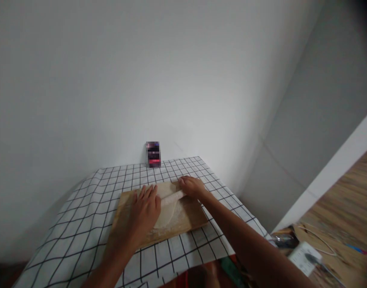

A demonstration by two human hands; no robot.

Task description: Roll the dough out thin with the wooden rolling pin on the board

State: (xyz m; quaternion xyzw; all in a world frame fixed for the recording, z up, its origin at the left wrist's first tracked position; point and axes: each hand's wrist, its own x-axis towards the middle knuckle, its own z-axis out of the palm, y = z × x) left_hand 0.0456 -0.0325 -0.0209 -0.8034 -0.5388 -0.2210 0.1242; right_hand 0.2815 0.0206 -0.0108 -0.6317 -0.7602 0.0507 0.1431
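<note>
A pale, floury rolling pin (173,198) lies slantwise across a flat sheet of dough (165,216). The dough rests on a wooden board (189,224) dusted with flour. Over the pin's left end my left hand (146,206) lies flat with its fingers stretched out and spread, hiding that end. My right hand (191,186) is closed around the pin's right end, its fingers curled over the top.
A white cloth with black grid lines (90,216) covers the table. A small blurred dark object (153,154) stands against the white wall (183,80). At the lower right are a white power strip (305,258) and cables (324,252) beside the table.
</note>
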